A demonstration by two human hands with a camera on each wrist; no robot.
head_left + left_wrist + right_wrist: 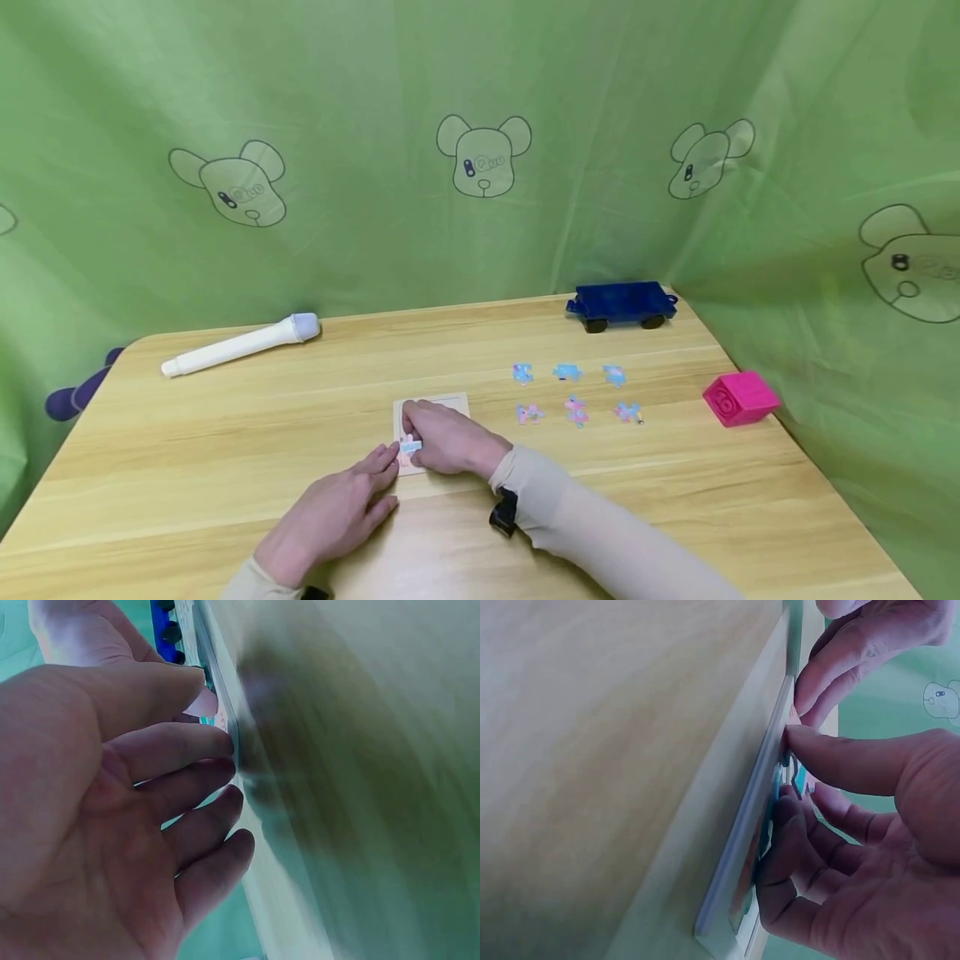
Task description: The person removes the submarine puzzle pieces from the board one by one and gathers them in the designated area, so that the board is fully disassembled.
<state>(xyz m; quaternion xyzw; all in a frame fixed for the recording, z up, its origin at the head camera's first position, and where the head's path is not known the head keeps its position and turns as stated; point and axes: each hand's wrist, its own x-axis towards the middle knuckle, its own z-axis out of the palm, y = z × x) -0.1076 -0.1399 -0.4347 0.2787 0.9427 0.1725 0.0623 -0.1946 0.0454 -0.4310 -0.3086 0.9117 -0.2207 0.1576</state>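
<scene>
A thin, pale puzzle tray (459,401) lies flat on the table. My right hand (452,437) reaches over it, pinching a small blue and pink puzzle piece (410,447) between thumb and fingers at the tray's left side. Seen from the right wrist, that piece (800,780) is tilted up close over the tray (724,881). Fingertips of my left hand (337,510) rest at the tray's left edge, fingers loosely extended. The left wrist view shows this palm (112,817) facing the camera, holding nothing.
Right of the tray, several loose puzzle pieces (575,409) lie in two rows. Behind them stands a dark blue toy wagon (622,302). A pink block (742,398) sits by the right edge, a white toy microphone (240,345) at the back left. Green curtains (360,183) surround the table.
</scene>
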